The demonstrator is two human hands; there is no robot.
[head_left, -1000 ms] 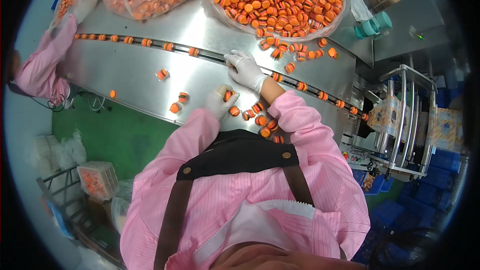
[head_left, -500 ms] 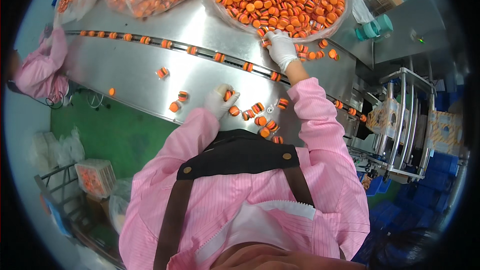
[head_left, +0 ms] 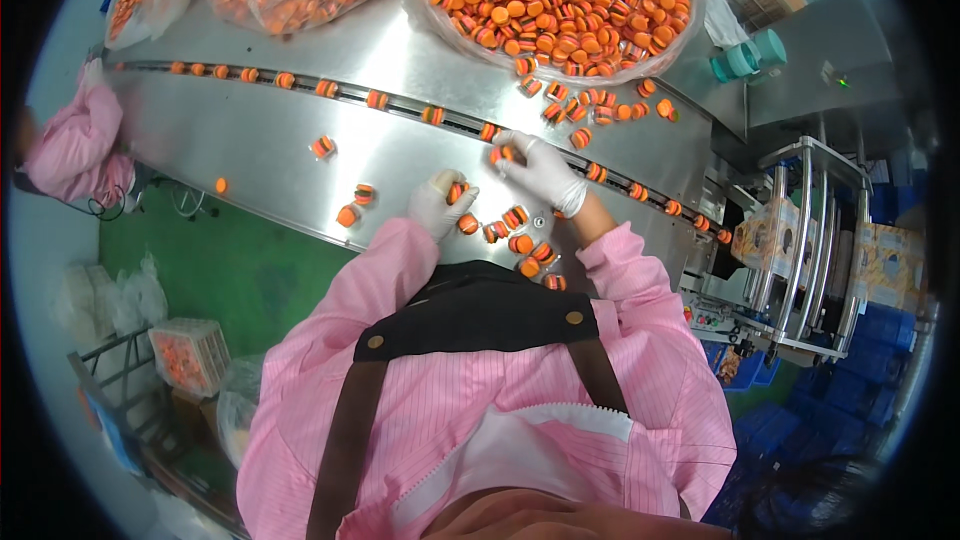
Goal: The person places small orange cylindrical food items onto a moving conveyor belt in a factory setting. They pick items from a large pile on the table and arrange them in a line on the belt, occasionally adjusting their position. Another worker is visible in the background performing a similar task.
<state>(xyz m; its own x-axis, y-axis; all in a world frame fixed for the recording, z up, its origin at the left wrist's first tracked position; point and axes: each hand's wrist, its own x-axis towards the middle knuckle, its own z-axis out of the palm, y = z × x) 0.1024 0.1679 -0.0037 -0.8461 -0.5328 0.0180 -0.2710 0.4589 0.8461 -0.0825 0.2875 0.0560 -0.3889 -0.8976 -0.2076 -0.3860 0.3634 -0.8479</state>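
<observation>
My left hand (head_left: 434,206), in a white glove, is closed around a burger-shaped candy (head_left: 457,191) over the near side of the steel table. My right hand (head_left: 546,174), gloved too, pinches another burger-shaped candy (head_left: 501,154) just on my side of the narrow conveyor track (head_left: 460,126). Orange and dark striped candies sit spaced along that track, one of them (head_left: 489,132) right by my right fingertips. Several loose candies (head_left: 515,217) lie between my hands and my apron; my right wrist partly covers one.
A large open clear bag (head_left: 690,28) heaped with candies stands beyond the track, with spilled candies (head_left: 603,115) before it. Another filled bag (head_left: 300,0) is at far left. A co-worker's pink sleeve (head_left: 85,125) shows at left. Metal-framed machinery (head_left: 808,240) stands at right.
My right hand has come back from the big bag's edge to the near side of the track, with a candy. My left hand stays put. Candies on the track appear slightly further left.
</observation>
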